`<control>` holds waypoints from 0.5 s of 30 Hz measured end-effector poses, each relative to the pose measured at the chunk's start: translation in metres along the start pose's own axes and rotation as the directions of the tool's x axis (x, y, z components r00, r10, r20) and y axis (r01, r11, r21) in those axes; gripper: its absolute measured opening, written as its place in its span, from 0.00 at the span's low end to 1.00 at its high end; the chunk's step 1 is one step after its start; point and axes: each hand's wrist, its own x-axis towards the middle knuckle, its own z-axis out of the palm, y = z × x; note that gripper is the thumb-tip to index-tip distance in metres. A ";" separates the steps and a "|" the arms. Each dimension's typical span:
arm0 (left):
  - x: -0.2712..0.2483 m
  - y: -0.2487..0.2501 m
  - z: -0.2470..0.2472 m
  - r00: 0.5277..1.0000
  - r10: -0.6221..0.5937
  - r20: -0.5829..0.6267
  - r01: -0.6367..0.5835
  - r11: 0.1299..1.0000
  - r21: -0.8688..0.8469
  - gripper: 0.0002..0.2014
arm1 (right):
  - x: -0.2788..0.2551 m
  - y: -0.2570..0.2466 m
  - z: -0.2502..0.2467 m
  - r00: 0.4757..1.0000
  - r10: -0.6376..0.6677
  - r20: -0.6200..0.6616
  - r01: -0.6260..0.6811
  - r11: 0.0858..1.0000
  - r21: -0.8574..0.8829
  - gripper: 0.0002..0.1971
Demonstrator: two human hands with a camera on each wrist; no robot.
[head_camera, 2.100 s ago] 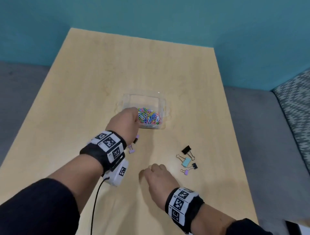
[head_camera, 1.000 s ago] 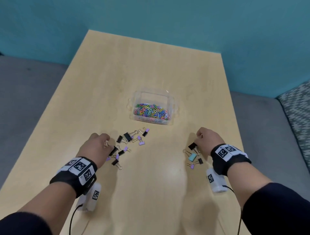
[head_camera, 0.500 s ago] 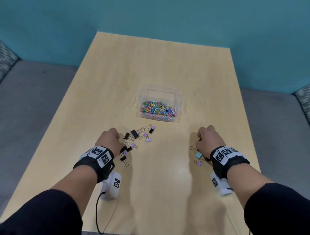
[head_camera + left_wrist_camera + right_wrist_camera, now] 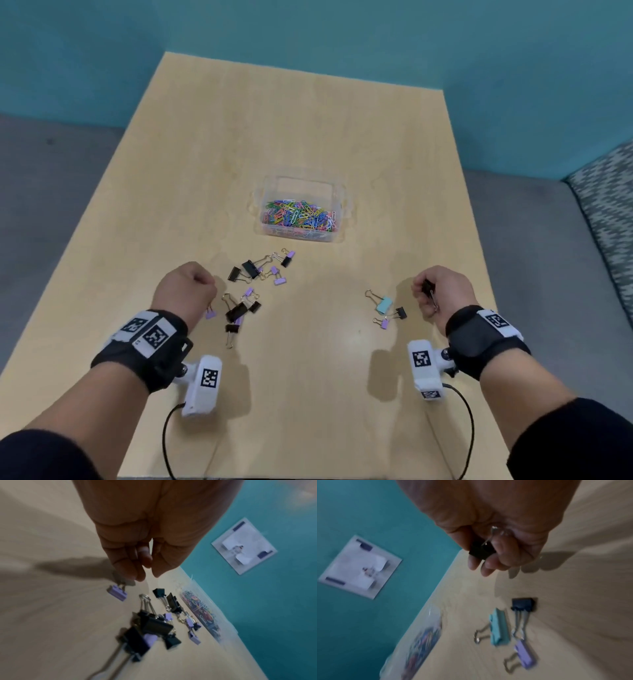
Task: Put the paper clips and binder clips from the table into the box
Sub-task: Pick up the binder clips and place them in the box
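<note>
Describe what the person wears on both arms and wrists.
Dark long sleeves pushed up the forearms. Each wrist carries a black strap with white square-coded marker tags: left wrist band, right wrist band. Under each hangs a white tagged camera unit trailing a thin black cable.

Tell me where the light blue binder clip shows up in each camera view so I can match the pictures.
Head: light blue binder clip lies right of centre on the table, just left of the right hand.
Left wrist: not in view.
Right wrist: lower middle, lying flat, left of a black clip and above a purple one.
Shared landmark: the clear box of coloured paper clips, also at lower left in the right wrist view.
</note>
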 end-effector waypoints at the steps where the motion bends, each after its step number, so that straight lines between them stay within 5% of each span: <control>1: -0.005 0.001 -0.002 0.999 0.033 0.011 -0.033 0.998 0.048 0.05 | -0.003 0.003 0.003 1.000 0.013 -0.005 -0.013 0.998 -0.059 0.08; 3: -0.014 0.000 -0.003 0.995 0.091 0.046 -0.097 0.985 0.142 0.04 | -0.007 0.010 0.008 0.999 -0.025 0.028 0.029 0.986 -0.167 0.09; 5: -0.022 -0.005 0.000 0.987 0.144 0.065 -0.155 0.957 0.244 0.04 | -0.010 0.021 0.011 0.969 -0.216 0.117 0.244 0.893 -0.377 0.08; 7: -0.030 -0.010 0.006 0.973 0.223 0.057 -0.230 0.925 0.304 0.03 | -0.015 0.031 0.010 0.879 -0.399 0.260 0.463 0.585 -0.667 0.12; 9: -0.034 -0.011 0.012 0.946 0.315 0.074 -0.319 0.870 0.376 0.03 | -0.021 0.032 0.014 0.809 -0.450 0.378 0.519 0.244 -0.819 0.17; 10: -0.036 -0.010 0.016 0.935 0.338 0.109 -0.351 0.828 0.438 0.06 | -0.023 0.031 0.016 0.796 -0.445 0.410 0.522 0.163 -0.837 0.18; 15: -0.037 0.006 0.031 0.932 0.285 0.224 -0.362 0.695 0.622 0.13 | -0.014 0.028 0.023 0.811 -0.420 0.407 0.499 0.133 -0.856 0.12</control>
